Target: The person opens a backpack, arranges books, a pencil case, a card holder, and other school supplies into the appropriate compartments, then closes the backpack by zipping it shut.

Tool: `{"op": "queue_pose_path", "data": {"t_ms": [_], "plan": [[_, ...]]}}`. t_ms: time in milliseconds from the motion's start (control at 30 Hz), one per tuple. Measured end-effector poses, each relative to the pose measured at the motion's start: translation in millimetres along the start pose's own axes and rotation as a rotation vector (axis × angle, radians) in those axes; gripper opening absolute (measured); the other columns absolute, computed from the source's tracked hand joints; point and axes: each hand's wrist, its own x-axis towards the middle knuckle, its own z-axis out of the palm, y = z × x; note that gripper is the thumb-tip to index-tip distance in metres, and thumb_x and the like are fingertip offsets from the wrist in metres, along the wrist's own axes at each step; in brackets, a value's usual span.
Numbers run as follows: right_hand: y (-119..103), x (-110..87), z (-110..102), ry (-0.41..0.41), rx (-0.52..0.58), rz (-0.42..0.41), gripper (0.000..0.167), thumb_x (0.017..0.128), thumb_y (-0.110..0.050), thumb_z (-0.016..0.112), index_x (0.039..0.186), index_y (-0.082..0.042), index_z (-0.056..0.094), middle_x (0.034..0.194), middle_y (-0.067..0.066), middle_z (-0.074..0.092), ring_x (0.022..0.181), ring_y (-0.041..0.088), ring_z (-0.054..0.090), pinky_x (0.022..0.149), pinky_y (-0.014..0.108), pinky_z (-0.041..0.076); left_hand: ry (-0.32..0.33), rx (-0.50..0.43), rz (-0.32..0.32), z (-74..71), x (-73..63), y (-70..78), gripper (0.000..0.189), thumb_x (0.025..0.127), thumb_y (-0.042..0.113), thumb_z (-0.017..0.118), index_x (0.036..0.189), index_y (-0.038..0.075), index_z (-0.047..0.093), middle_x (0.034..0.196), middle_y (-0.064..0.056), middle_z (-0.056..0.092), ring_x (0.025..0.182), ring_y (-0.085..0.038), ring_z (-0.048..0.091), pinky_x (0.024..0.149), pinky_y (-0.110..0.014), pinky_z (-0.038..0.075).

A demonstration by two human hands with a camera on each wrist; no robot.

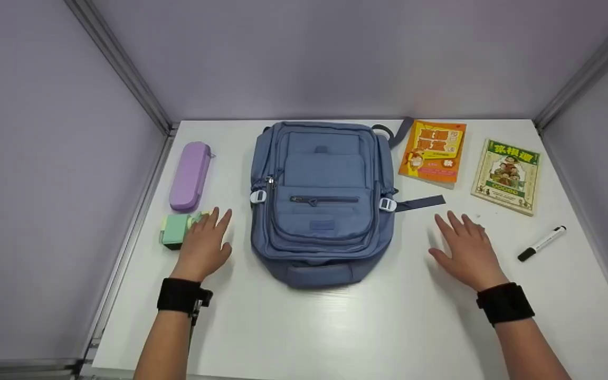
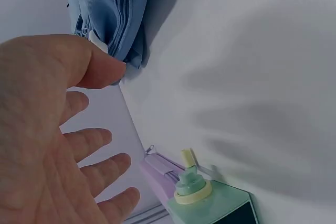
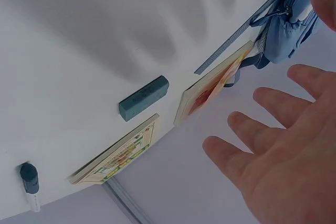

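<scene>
A blue backpack (image 1: 322,174) lies front up in the middle of the white table, its pockets zipped. To its left, my left hand (image 1: 203,245) is held above the table with fingers spread, holding nothing. In the head view its fingertips overlap a mint-green pencil sharpener (image 1: 176,230), whose crank (image 2: 190,182) shows in the left wrist view. My right hand (image 1: 467,256) hovers right of the backpack, empty, fingers apart. Beyond it are an orange book (image 1: 433,153) and a green-and-cream book (image 1: 507,177). The right wrist view shows a dark teal block (image 3: 144,98) near the books, covered by that hand in the head view.
A purple pencil case (image 1: 190,177) lies at the back left, behind the sharpener. At the right edge is a black-capped white marker (image 1: 541,244). A loose strap (image 1: 421,203) extends from the backpack's right side. Grey panels (image 1: 335,58) enclose the table's back and sides.
</scene>
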Motion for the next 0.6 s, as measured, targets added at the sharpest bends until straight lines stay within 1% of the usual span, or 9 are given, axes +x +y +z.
{"op": "queue_pose_path", "data": {"t_ms": [67, 133, 233, 300, 367, 400, 467, 533, 600], "plan": [[-3, 6.6, -1, 0.010, 0.008, -0.010, 0.073, 0.096, -0.033, 0.070, 0.155, -0.002, 0.040, 0.157, 0.031, 0.034, 0.144, 0.055, 0.025, 0.112, 0.072, 0.020, -0.003, -0.002, 0.030, -5.7, 5.1, 15.7, 0.071, 0.096, 0.018, 0.065, 0.159, 0.005, 0.035, 0.161, -0.028, 0.030, 0.146, -0.050, 0.030, 0.117, -0.063, 0.022], [-7, 18.9, -3, 0.025, 0.011, -0.030, 0.068, 0.097, -0.030, 0.069, 0.153, 0.000, 0.044, 0.155, 0.030, 0.039, 0.143, 0.053, 0.029, 0.112, 0.070, 0.023, -0.014, -0.003, 0.093, -10.9, 12.5, 40.2, 0.072, 0.097, 0.022, 0.066, 0.160, 0.007, 0.034, 0.162, -0.027, 0.028, 0.147, -0.048, 0.029, 0.119, -0.061, 0.021], [-15, 43.8, -3, 0.043, 0.030, -0.056, 0.060, 0.098, -0.027, 0.068, 0.148, 0.001, 0.050, 0.150, 0.029, 0.046, 0.139, 0.050, 0.038, 0.111, 0.067, 0.030, -0.039, 0.005, 0.232, -12.3, 26.4, 89.4, 0.074, 0.099, 0.032, 0.066, 0.161, 0.011, 0.032, 0.163, -0.023, 0.028, 0.148, -0.045, 0.029, 0.120, -0.060, 0.020], [-20, 61.3, -1, 0.048, 0.037, -0.065, 0.055, 0.099, -0.025, 0.067, 0.145, 0.002, 0.054, 0.146, 0.028, 0.051, 0.135, 0.049, 0.044, 0.108, 0.066, 0.035, -0.071, 0.025, 0.327, -7.1, 35.3, 123.2, 0.077, 0.099, 0.042, 0.065, 0.162, 0.014, 0.030, 0.164, -0.020, 0.028, 0.149, -0.043, 0.028, 0.120, -0.059, 0.020], [-24, 76.6, 3, 0.044, 0.053, -0.060, 0.052, 0.098, -0.022, 0.067, 0.143, 0.002, 0.056, 0.142, 0.027, 0.055, 0.131, 0.048, 0.049, 0.107, 0.064, 0.038, -0.107, 0.046, 0.394, 1.5, 42.7, 153.5, 0.081, 0.098, 0.052, 0.063, 0.163, 0.017, 0.029, 0.165, -0.017, 0.028, 0.149, -0.040, 0.029, 0.120, -0.059, 0.021], [-26, 83.4, 5, 0.041, 0.062, -0.053, 0.050, 0.098, -0.020, 0.067, 0.142, 0.002, 0.057, 0.140, 0.027, 0.057, 0.129, 0.048, 0.051, 0.107, 0.063, 0.039, -0.130, 0.055, 0.414, 6.6, 46.0, 166.5, 0.083, 0.097, 0.056, 0.062, 0.163, 0.020, 0.028, 0.166, -0.015, 0.027, 0.150, -0.039, 0.028, 0.120, -0.059, 0.021], [-28, 94.5, 11, 0.028, 0.086, -0.035, 0.047, 0.098, -0.017, 0.067, 0.140, 0.003, 0.059, 0.136, 0.026, 0.060, 0.126, 0.047, 0.054, 0.106, 0.061, 0.041, -0.167, 0.067, 0.435, 17.1, 50.9, 187.2, 0.086, 0.095, 0.062, 0.062, 0.164, 0.022, 0.027, 0.167, -0.013, 0.025, 0.151, -0.037, 0.027, 0.119, -0.061, 0.021], [-28, 103.0, 17, 0.017, 0.110, -0.018, 0.043, 0.098, -0.012, 0.064, 0.138, 0.003, 0.060, 0.132, 0.026, 0.062, 0.123, 0.046, 0.056, 0.105, 0.059, 0.043, -0.196, 0.079, 0.428, 26.7, 54.1, 201.2, 0.088, 0.093, 0.064, 0.062, 0.163, 0.024, 0.028, 0.168, -0.011, 0.024, 0.151, -0.037, 0.026, 0.118, -0.063, 0.021], [-28, 109.1, 23, 0.011, 0.131, -0.002, 0.039, 0.099, -0.010, 0.062, 0.135, 0.003, 0.063, 0.129, 0.025, 0.064, 0.120, 0.044, 0.059, 0.103, 0.057, 0.045, -0.213, 0.097, 0.404, 34.6, 55.9, 209.1, 0.089, 0.092, 0.065, 0.063, 0.163, 0.025, 0.028, 0.168, -0.010, 0.023, 0.151, -0.038, 0.025, 0.117, -0.066, 0.022]]}}
